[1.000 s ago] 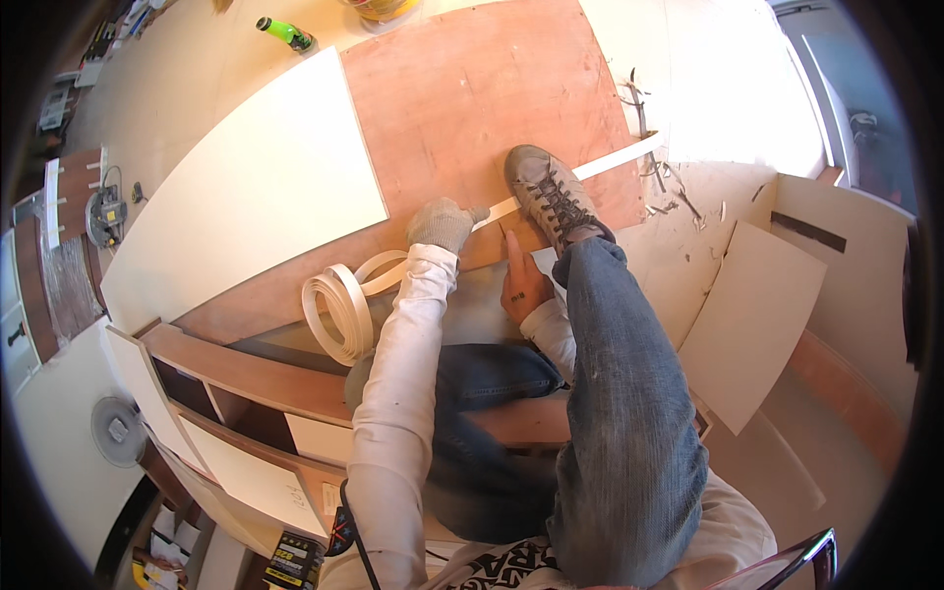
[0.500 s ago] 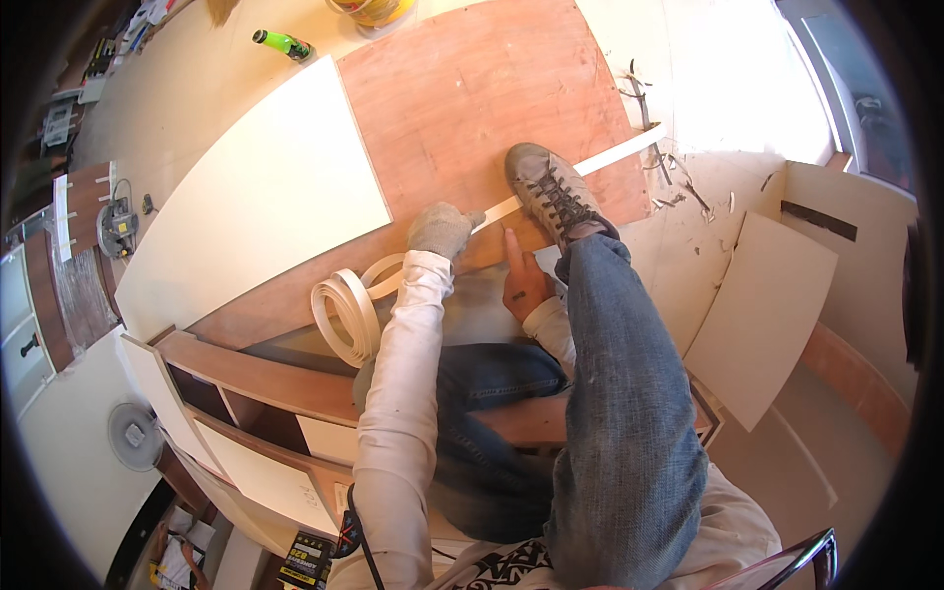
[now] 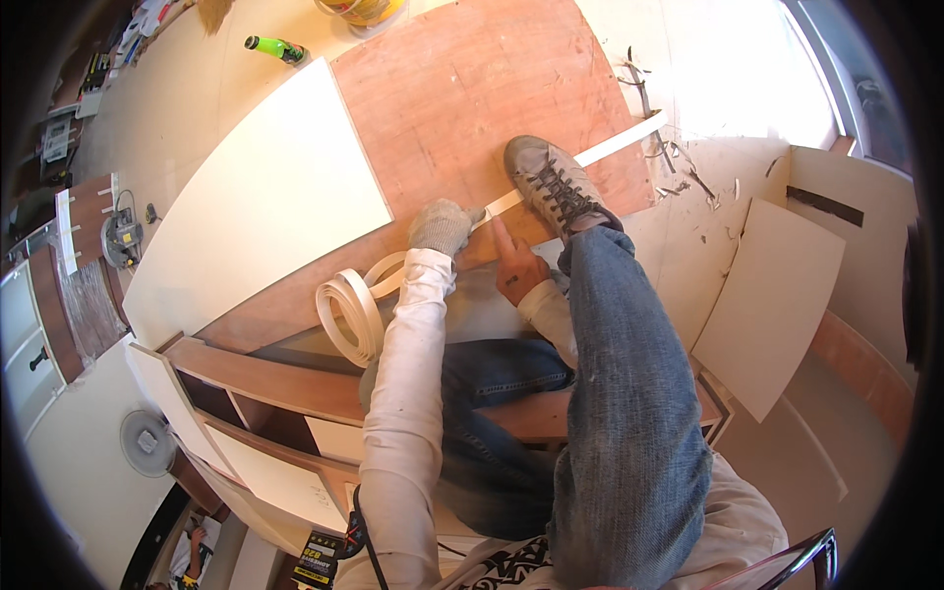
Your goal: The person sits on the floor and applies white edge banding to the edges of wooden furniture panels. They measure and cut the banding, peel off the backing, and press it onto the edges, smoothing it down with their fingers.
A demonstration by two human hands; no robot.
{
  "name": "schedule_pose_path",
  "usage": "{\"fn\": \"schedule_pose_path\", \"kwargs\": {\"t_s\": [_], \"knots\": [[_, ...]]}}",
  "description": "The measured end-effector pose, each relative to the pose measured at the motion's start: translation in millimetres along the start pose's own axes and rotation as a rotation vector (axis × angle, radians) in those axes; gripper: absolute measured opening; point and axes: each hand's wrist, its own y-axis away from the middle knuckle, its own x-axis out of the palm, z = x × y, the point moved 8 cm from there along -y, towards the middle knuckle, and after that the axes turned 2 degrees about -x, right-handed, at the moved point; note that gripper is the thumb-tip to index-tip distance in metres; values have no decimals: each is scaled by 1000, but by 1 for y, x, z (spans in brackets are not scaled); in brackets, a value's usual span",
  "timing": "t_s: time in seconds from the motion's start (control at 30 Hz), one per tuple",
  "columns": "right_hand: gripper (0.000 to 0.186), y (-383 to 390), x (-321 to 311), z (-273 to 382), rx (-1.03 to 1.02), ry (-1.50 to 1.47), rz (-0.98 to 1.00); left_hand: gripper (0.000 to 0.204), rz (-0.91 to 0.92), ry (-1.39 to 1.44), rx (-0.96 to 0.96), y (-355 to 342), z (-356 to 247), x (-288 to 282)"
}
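Observation:
My left hand (image 3: 438, 228), in a knitted glove, is closed on a cream edging strip (image 3: 615, 143) lying across a reddish plywood board (image 3: 482, 84). The strip's coiled end (image 3: 346, 315) is below and left of that hand. My right hand (image 3: 516, 270), bare, has its index finger stretched to the strip beside my left thumb; its other fingers are curled, and what they hold, if anything, is hidden. My grey shoe (image 3: 551, 182) rests over the strip, right of both hands. A curved white panel (image 3: 265, 187) adjoins the plywood on the left.
A green bottle (image 3: 275, 49), a bucket (image 3: 359, 12), a power tool (image 3: 121, 236) and dark offcuts (image 3: 669, 147) lie around the board. A wooden carcass (image 3: 265, 383) is at lower left, a loose panel (image 3: 767, 305) at right, a fan (image 3: 147, 442) and another person's arm (image 3: 194, 551) at far left.
My right hand has moved up and slightly left, bringing its index fingertip to the strip by my left thumb. My left hand and shoe are almost still; the view has shifted slightly.

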Motion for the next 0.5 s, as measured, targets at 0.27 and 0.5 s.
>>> {"fn": "schedule_pose_path", "kwargs": {"t_s": [0.27,0.5], "knots": [[79,-3,-1,-2,4,3,10,60,-15,-24,13,1,-4,-1],[80,-3,-4,5,-8,31,9,58,-1,26,0,1,1,1]]}}
